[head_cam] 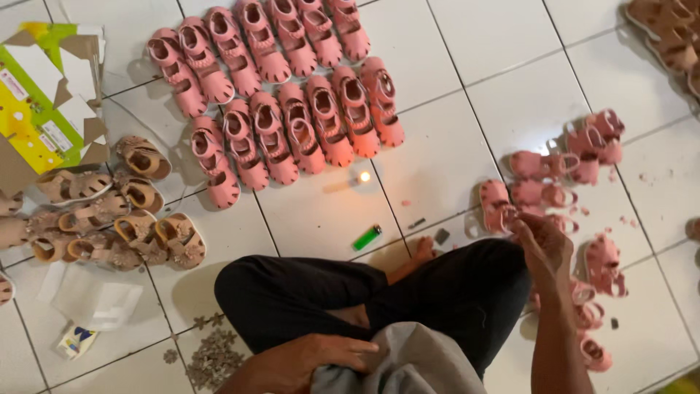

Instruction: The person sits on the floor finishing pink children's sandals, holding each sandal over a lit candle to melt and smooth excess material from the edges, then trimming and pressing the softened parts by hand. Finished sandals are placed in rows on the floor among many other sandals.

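My right hand reaches out to the right and its fingers close on a small pink sandal at the edge of a loose heap of pink sandals. My left hand rests flat on grey cloth in my lap, holding nothing. I sit cross-legged in black trousers on the white tiled floor.
Two neat rows of pink sandals lie ahead. A small lit flame and a green lighter sit before my knees. Beige sandals, an open cardboard box, flower trims and plastic bags lie left.
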A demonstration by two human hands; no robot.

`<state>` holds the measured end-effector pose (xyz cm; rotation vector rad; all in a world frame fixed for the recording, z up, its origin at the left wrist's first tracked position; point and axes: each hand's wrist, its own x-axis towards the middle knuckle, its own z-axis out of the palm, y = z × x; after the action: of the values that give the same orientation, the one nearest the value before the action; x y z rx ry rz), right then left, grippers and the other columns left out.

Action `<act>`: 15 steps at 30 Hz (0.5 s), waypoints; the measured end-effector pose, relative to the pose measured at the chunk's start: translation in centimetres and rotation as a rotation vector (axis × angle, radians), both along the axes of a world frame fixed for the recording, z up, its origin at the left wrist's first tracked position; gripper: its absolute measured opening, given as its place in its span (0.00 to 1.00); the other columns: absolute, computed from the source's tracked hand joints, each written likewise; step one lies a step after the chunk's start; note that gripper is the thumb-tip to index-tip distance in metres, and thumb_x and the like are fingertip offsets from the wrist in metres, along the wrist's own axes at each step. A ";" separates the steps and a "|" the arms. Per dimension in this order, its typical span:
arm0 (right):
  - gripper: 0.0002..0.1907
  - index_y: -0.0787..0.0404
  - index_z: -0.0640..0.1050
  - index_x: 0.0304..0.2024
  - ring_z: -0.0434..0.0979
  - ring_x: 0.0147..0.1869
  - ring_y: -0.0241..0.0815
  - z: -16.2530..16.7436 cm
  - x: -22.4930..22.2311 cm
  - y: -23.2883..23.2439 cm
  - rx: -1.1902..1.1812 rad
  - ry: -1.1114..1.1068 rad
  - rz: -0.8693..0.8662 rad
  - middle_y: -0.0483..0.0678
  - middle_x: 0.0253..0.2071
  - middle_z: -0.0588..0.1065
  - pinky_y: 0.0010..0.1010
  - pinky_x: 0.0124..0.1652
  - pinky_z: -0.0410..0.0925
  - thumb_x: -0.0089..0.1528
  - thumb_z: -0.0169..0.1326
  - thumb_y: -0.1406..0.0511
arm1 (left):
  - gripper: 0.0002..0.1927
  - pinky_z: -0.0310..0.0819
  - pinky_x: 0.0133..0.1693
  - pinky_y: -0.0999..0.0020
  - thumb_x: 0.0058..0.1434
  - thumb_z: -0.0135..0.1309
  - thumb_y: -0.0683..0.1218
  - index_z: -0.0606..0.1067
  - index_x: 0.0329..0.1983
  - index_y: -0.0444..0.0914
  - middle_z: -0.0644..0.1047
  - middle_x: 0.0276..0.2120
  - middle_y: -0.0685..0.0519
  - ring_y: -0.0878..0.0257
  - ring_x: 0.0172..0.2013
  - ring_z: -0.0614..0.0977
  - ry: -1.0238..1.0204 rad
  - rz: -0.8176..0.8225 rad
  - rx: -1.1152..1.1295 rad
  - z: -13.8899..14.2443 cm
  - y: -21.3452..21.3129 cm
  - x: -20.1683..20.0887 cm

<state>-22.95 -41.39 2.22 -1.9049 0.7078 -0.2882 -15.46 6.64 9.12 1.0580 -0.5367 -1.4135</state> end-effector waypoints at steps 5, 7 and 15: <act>0.14 0.68 0.78 0.53 0.81 0.47 0.39 0.0 -2.1 2.9 -0.252 -0.065 0.137 0.52 0.46 0.80 0.29 0.47 0.73 0.69 0.57 0.64 | 0.18 0.74 0.55 0.62 0.57 0.56 0.43 0.77 0.53 0.38 0.80 0.56 0.41 0.51 0.53 0.81 -1.612 0.148 0.220 3.7 -0.2 -0.9; 0.16 0.66 0.79 0.53 0.82 0.47 0.46 0.7 -2.1 3.8 -0.441 0.037 0.190 0.55 0.45 0.81 0.35 0.46 0.73 0.66 0.59 0.63 | 0.20 0.75 0.51 0.61 0.55 0.57 0.44 0.77 0.52 0.39 0.81 0.51 0.43 0.51 0.50 0.82 -1.400 0.005 0.430 5.3 0.1 -1.0; 0.16 0.62 0.82 0.48 0.83 0.43 0.54 -2.9 -3.0 -2.6 -0.584 0.213 0.188 0.56 0.41 0.81 0.44 0.40 0.73 0.66 0.57 0.57 | 0.19 0.74 0.51 0.60 0.56 0.57 0.44 0.77 0.52 0.38 0.81 0.51 0.43 0.50 0.50 0.82 -0.547 -0.158 -0.401 9.0 -11.2 -13.0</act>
<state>-25.94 -43.99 -0.66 -2.5696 0.6176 -0.1851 -28.44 -4.52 18.12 1.0823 -1.2675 -1.0722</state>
